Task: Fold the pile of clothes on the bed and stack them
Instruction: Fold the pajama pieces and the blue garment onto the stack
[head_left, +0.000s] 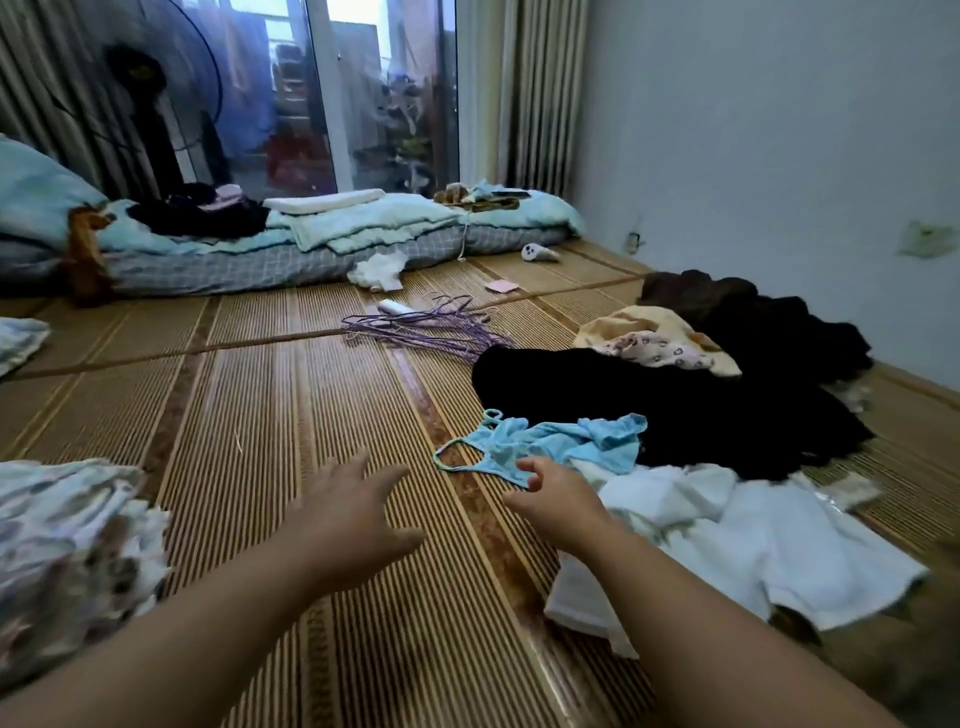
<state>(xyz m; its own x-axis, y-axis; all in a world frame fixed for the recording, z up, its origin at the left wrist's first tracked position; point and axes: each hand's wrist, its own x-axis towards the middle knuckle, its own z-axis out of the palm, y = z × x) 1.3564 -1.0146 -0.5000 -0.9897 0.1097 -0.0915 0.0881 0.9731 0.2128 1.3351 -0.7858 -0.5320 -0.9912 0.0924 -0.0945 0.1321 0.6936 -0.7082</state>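
While both bare forearms reach forward over the woven bamboo mat, the left hand hovers above the bare mat with its fingers spread wide and nothing in it. The right hand sits at the near edge of the light blue strappy top, thumb and forefinger curled close together at the thin strap loop; whether they actually pinch the strap is hard to tell, since the fabric edge passes just behind the fingertips.

That blue top lies crumpled at the front of the pile of clothes, partly over a white garment that spreads toward the right forearm. Behind it lies a large black garment, and on top of that a yellow piece with a pink heart-printed piece tucked against it. More dark clothing is heaped near the wall.

At the lower left edge, a blurred floral-print fabric rests on the mat, well apart from the pile. A bundle of purple hangers lies on the mat beyond the hands, with a white crumpled cloth farther back. Along the far side stretches a grey checked mattress carrying folded pale green bedding and a dark heap of clothes, in front of a glass door flanked by striped curtains.
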